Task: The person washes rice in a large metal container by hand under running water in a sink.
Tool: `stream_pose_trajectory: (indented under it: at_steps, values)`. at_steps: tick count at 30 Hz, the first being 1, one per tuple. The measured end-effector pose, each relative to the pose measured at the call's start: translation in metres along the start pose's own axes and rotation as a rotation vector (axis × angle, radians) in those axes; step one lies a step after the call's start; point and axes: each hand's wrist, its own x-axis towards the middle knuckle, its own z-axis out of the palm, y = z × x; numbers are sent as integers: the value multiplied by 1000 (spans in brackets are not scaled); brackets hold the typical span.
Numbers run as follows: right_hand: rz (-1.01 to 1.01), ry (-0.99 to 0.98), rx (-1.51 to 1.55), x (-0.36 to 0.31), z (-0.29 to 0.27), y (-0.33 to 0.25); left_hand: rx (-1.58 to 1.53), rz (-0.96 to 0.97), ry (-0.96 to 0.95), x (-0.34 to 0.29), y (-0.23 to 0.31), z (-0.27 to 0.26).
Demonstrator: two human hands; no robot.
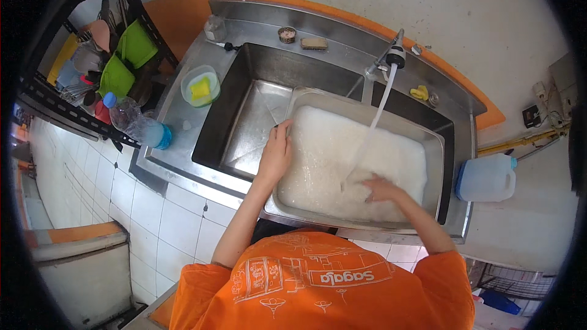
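Observation:
A large rectangular metal tub (435,165) rests across the sink, full of cloudy whitish water (342,140) with pale matter, perhaps rice grains, in it. My left hand (278,154) grips the tub's left rim, its fingers curled at the edge. My right hand (380,189) dips into the near right part of the water; its fingers are spread and the tips are hidden beneath the surface. From the tap (396,56) at the back, a stream of water (382,101) runs down into the tub, landing close to my right fingers.
Left of the tub is a steel sink basin (257,122). A bowl with a yellow sponge (200,89) and a plastic bottle (137,123) stand on the left counter. A jug (487,178) is at the right. A rack (79,113) of utensils stands far left; a yellow cloth (419,92) lies behind.

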Motion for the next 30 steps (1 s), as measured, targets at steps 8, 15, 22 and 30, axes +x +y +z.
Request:
stream_pose_trajectory:
  at_steps: [8, 15, 22, 30]
  values:
    - [361, -53, 40, 77, 45, 66, -5, 128, 75, 3, -8, 11]
    - [61, -589, -388, 1, -84, -73, -27, 103, 87, -1, -11, 6]
    - [-536, 554, -187, 110, -60, -153, -8, 133, 91, 1, -7, 8]
    - [-340, 142, -464, 15, -5, -122, 21, 120, 110, 0, -12, 6]
